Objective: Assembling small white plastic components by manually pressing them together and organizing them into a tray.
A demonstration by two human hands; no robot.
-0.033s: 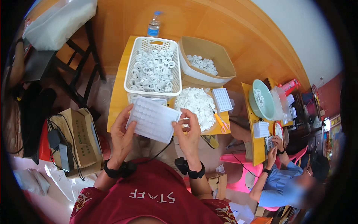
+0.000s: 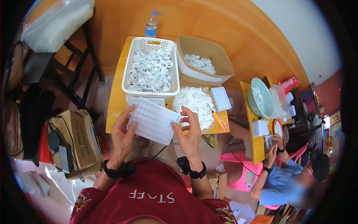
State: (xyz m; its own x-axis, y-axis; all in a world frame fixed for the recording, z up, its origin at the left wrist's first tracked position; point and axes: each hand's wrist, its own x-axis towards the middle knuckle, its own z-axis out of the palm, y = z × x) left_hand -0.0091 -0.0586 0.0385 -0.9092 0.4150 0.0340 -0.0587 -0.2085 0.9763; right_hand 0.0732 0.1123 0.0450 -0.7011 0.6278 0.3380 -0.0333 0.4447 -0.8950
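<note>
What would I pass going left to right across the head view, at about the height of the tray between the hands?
Cardboard box with cables → left hand → held white tray → right hand → scissors → white tray on the next table.

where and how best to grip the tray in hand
The tray is likely best gripped by its left and right edges, one hand from each side, where the left hand and right hand are: it is broad and flat, rounded rows across its face.
</note>
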